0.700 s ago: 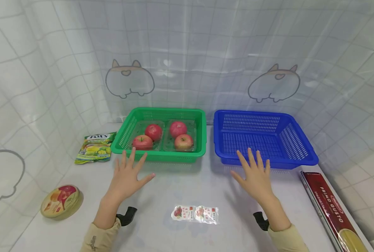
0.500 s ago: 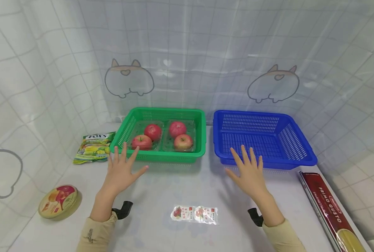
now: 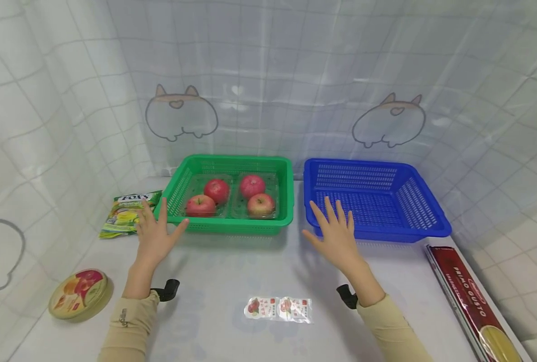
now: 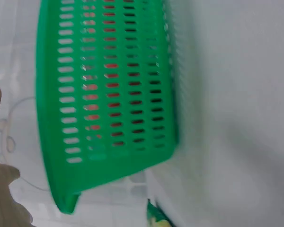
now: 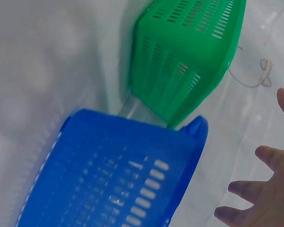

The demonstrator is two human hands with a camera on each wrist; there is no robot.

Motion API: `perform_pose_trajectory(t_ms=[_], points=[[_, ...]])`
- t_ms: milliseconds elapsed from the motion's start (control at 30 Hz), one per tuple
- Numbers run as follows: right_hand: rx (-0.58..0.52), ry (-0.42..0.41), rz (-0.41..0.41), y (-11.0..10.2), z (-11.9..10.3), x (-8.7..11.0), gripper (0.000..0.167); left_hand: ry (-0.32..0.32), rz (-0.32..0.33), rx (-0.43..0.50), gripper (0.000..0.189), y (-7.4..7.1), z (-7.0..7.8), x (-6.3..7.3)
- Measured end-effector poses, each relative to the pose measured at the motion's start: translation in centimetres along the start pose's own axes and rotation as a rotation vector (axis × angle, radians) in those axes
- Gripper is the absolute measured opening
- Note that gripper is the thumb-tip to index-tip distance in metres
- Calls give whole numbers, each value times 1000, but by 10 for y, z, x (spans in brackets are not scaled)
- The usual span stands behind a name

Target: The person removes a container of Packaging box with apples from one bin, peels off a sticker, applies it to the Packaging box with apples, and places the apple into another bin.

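Fingers (image 3: 163, 213) spread apart, left and right alike. Left to right: round tub (image 3: 79, 292), Fox's packet (image 3: 120, 217), left hand (image 3: 153, 242) raised near green basket (image 3: 232, 226) with four apples (image 3: 216, 191) inside, right hand (image 3: 341, 245) raised by blue basket (image 3: 408, 233), spaghetti pack (image 3: 473, 301). Both baskets sit on the worktop (image 3: 232, 271).

Green basket (image 3: 232, 226); blue basket (image 3: 377, 203)

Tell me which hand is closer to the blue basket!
Right. The right hand is by the front of the blue basket; the left hand is farther left, by the green basket.
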State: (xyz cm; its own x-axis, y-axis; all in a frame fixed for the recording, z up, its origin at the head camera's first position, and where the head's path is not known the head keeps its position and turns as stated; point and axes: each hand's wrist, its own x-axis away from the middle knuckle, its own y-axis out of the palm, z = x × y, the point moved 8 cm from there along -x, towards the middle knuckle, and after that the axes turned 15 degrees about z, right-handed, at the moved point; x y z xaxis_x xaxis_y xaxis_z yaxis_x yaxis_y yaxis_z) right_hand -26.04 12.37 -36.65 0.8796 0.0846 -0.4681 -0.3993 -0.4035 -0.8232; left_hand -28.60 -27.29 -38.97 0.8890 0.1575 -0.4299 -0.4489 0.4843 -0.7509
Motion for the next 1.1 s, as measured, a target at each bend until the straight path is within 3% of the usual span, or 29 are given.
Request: perform_pose_trajectory(t_ms=[267, 500, 633, 800, 900, 1100], points=[[-193, 115, 20, 13, -16, -18, 71, -216, -13, 218, 89, 9, -26, -7], [-348, 146, 35, 24, -42, -36, 68, -365, 5, 441, 87, 13, -33, -9], [-542, 183, 9, 36, -61, -50, 66, -446, 8, 560, 87, 16, -35, -8], [-795, 308, -66, 61, -80, -68, 64, -526, 34, 654, 86, 21, -37, -7], [-820, 364, -93, 76, -85, -76, 65, -557, 49, 673, 86, 24, -39, -6], [-655, 436, -93, 106, -80, -89, 67, -587, 55, 654, 89, 28, -43, -2]])
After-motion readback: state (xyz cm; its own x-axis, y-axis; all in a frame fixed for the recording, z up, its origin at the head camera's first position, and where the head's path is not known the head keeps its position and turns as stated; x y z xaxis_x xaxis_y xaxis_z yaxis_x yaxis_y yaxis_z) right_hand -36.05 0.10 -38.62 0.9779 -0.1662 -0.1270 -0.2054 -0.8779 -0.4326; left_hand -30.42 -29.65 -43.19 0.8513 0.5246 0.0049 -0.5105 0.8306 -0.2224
